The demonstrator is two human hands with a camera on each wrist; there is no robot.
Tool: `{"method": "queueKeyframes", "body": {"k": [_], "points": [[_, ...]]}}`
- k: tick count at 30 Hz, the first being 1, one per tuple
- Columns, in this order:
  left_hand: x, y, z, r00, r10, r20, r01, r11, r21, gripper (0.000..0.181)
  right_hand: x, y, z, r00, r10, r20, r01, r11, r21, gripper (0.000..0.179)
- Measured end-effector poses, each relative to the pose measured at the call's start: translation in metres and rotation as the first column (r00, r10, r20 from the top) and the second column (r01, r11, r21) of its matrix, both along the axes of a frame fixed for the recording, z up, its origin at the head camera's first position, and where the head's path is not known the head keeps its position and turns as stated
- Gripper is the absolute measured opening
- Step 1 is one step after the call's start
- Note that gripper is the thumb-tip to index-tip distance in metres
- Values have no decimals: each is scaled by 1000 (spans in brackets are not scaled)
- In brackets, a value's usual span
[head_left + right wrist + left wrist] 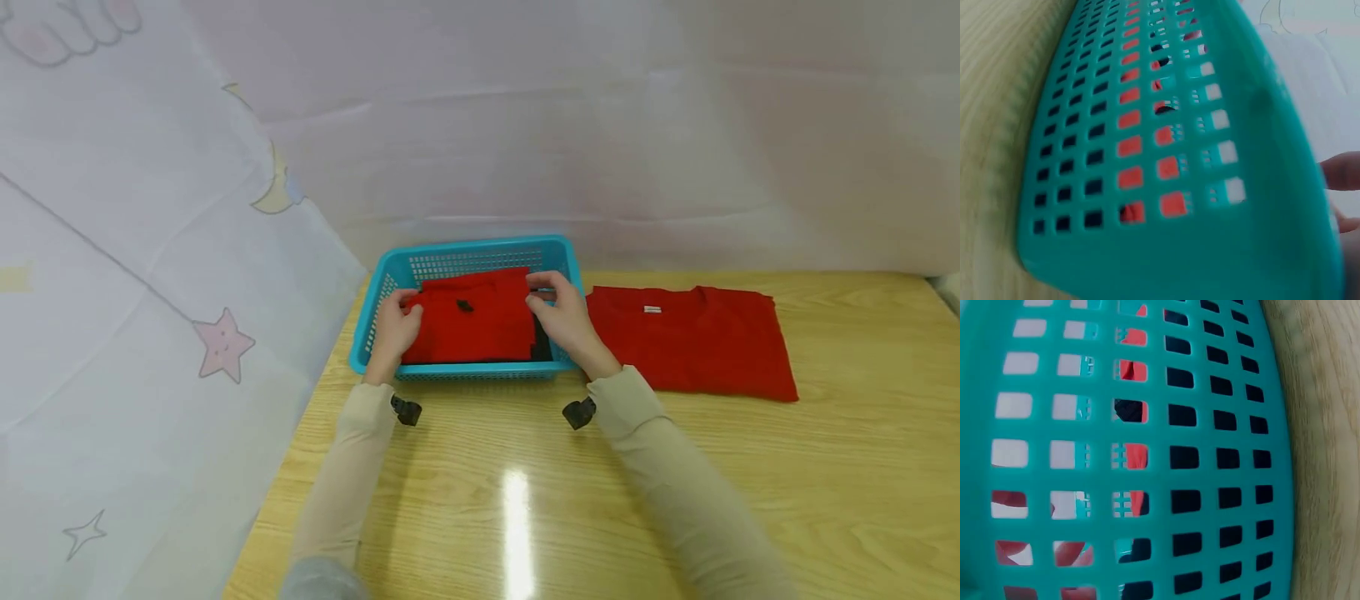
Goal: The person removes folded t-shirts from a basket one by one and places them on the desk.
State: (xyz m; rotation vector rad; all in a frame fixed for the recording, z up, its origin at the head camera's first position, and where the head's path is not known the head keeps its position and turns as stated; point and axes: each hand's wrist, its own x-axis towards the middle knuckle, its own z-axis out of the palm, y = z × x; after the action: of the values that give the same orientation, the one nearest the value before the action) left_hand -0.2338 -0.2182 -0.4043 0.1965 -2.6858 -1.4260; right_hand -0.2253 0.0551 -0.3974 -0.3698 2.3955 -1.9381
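A folded red garment with a small dark mark lies on dark cloth inside a blue plastic basket. My left hand reaches over the basket's near left side, its fingers and thumb at the garment's left edge with a gap between them. Across from it, my right hand is at the garment's upper right corner, thumb and fingers apart. Through the holes of the basket wall in the left wrist view, red and dark cloth show along with parts of the fingers. Right fingers appear beyond the rim.
A second folded red garment with a white neck label lies on the wooden table, right beside the basket. Behind the table hangs a pale cloth backdrop, which also runs down the left side.
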Motion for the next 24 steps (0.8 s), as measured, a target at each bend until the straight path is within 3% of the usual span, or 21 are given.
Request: {"method": "queueKeyframes", "body": {"k": [4,7,11,15,24], "points": [[-1,4,0,996,18,84,-19,1000,14,40,-3,-2,-7,999,-26,42,26,1000,13,38],[-2,5,-1,988,21,156,-18,1000,-18,41,-5,-3,-11,994,0,107,-9,996,84,43],[-3,6,-2,967,2,255,15,998,-64,47,-8,-3,-13,977,54,207,-89,982,164,51],[-3,6,-1,945,-8,328,27,998,-54,50,-10,-5,-14,960,68,271,-130,967,220,56],[-4,4,1,927,6,376,18,998,-59,56,-13,-7,-17,944,71,323,-187,920,343,64]]}}
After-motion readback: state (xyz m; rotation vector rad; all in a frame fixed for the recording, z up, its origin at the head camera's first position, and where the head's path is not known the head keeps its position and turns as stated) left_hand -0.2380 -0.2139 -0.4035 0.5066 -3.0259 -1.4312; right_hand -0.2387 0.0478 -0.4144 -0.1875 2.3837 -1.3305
